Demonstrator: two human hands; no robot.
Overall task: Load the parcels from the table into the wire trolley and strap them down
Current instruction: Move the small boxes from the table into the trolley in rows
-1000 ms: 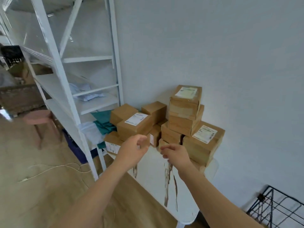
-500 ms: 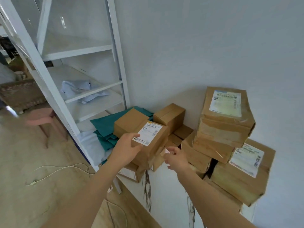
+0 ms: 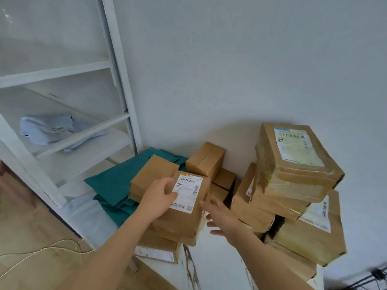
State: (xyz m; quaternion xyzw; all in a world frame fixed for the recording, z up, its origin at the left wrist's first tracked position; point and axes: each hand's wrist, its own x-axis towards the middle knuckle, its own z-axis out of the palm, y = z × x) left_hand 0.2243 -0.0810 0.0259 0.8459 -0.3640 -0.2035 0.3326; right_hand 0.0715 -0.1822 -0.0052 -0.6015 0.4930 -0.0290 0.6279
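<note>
head view: only one camera.
left hand (image 3: pixel 158 200): lay flat on the brown cardboard parcel with white shipping label (image 3: pixel 187 203), thumb over the label edge, fingers pressed against its top, no full clasp.
right hand (image 3: pixel 222 218): fingers spread, just beside that parcel's right side, contact unclear.
parcel location: on top of a low stack at the white marble-pattern table (image 3: pixel 217 266) front edge.
other parcels: taller taped cardboard stack (image 3: pixel 293 185) to the right, against the wall.
left side: teal plastic mailer bags (image 3: pixel 114 183), white metal shelf rack (image 3: pixel 117 65).

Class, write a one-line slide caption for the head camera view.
Left hand resting on a labelled parcel, right hand open beside it, stacked boxes against the wall.
</note>
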